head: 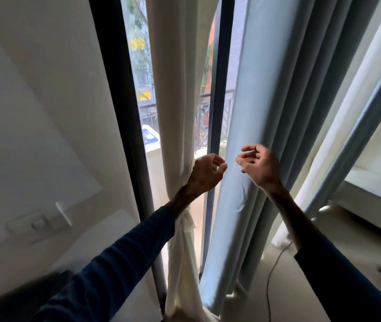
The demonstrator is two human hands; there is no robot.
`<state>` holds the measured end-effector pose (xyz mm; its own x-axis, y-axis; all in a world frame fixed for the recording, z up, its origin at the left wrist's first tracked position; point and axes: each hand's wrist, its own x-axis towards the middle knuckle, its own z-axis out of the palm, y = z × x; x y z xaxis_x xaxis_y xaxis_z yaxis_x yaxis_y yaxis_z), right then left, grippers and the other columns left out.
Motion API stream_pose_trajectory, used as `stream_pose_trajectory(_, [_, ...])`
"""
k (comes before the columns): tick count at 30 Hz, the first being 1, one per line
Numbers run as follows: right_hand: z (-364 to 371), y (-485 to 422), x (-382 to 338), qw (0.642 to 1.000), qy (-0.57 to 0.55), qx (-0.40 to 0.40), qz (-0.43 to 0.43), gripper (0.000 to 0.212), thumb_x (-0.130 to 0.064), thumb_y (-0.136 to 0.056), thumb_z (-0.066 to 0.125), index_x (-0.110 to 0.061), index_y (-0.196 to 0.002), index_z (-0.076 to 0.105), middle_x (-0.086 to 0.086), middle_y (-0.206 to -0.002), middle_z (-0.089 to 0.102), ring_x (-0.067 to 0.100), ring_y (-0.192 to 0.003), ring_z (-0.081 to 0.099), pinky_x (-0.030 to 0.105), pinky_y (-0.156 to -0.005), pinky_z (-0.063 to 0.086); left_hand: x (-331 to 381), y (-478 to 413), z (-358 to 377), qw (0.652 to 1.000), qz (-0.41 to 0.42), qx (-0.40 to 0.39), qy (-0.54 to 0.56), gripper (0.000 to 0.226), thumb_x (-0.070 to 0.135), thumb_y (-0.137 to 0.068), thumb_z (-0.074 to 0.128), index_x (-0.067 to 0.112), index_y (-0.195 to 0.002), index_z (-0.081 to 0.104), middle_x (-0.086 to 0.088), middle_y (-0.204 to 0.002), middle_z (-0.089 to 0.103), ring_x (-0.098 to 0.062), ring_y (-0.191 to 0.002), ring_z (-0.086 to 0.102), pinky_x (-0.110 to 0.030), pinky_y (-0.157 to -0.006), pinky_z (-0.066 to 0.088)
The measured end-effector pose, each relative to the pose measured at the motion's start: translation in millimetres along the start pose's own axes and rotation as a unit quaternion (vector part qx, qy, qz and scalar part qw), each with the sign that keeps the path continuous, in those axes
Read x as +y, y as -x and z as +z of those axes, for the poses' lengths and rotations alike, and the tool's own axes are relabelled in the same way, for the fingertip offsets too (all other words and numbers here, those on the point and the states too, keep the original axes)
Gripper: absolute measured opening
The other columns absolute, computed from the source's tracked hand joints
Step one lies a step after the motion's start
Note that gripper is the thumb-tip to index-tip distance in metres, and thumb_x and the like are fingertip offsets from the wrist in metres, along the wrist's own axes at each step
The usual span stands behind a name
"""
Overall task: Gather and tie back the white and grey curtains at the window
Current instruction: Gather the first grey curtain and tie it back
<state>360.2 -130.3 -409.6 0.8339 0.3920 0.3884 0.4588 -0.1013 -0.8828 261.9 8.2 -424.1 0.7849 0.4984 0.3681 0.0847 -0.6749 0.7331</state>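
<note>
The white curtain (pixel 175 112) hangs in a narrow bundle before the window glass and is pinched in at a knot behind my left forearm. To its right, the grey curtain (pixel 277 101) falls in loose vertical folds. My left hand (pixel 205 174) hovers at the white curtain's right edge, fingers loosely curled and holding nothing. My right hand (pixel 260 167) hangs in front of the grey curtain's left folds, fingers relaxed and apart, with no cloth in them. A small gap separates the two hands.
A dark window frame (pixel 217 112) runs upright between the two curtains. On the left wall sit a white hook (pixel 64 212) and a switch plate (pixel 35 223). A thin cable (pixel 275 263) trails over the floor at the right, beside a white ledge (pixel 370 189).
</note>
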Motion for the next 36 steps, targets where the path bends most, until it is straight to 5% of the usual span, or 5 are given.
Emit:
stream_pose_trajectory(8, [-86, -91, -97, 0.984, 0.018, 0.044, -0.173, 0.019, -0.013, -0.083, 0.078, -0.011, -0.100, 0.070, -0.001, -0.083, 0.075, 0.012, -0.073, 0.073, 0.038, -0.065, 0.064, 118, -96, -11, 0.985, 0.130, 0.113, -0.011, 0.036, 0.036, -0.086, 0.073, 0.013, -0.112, 0.061, 0.001, -0.107, 0.070, -0.011, -0.072, 0.068, -0.023, -0.068, 0.050])
stream_pose_trajectory(18, [-204, -223, -221, 0.898, 0.057, 0.185, -0.394, 0.025, -0.017, -0.085, 0.074, -0.017, -0.109, 0.068, -0.006, -0.103, 0.071, 0.010, -0.094, 0.067, 0.020, -0.072, 0.058, 305, -212, -56, 0.926, 0.237, 0.293, -0.002, 0.069, 0.057, -0.084, 0.067, 0.010, -0.129, 0.045, -0.003, -0.120, 0.057, -0.020, -0.096, 0.063, -0.029, -0.080, 0.050])
stream_pose_trajectory(22, [-227, -269, -256, 0.882, 0.085, 0.183, -0.426, 0.046, -0.032, -0.083, 0.079, -0.016, -0.121, 0.060, -0.003, -0.116, 0.064, 0.014, -0.105, 0.060, 0.042, -0.086, 0.057, 361, -234, -79, 0.911, 0.248, 0.330, -0.008, 0.085, 0.060, -0.079, 0.071, 0.011, -0.138, 0.033, -0.008, -0.122, 0.059, -0.023, -0.102, 0.061, -0.031, -0.079, 0.047])
stream_pose_trajectory(28, [-238, -322, -318, 0.906, 0.071, 0.150, -0.390, 0.062, -0.038, -0.085, 0.077, -0.008, -0.132, 0.050, 0.007, -0.123, 0.061, 0.022, -0.112, 0.059, 0.025, -0.088, 0.044, 430, -278, -122, 0.878, 0.265, 0.391, -0.077, 0.081, 0.037, -0.080, 0.071, 0.012, -0.140, 0.023, -0.017, -0.120, 0.063, -0.038, -0.100, 0.066, -0.038, -0.077, 0.052])
stream_pose_trajectory(36, [-235, -371, -379, 0.906, 0.085, 0.174, -0.375, 0.066, -0.039, -0.088, 0.073, 0.001, -0.133, 0.047, 0.017, -0.129, 0.059, 0.034, -0.122, 0.055, 0.040, -0.102, 0.047, 468, -311, -175, 0.851, 0.231, 0.434, -0.186, 0.078, 0.022, -0.076, 0.069, 0.007, -0.138, 0.024, -0.017, -0.120, 0.059, -0.043, -0.107, 0.061, -0.046, -0.084, 0.051])
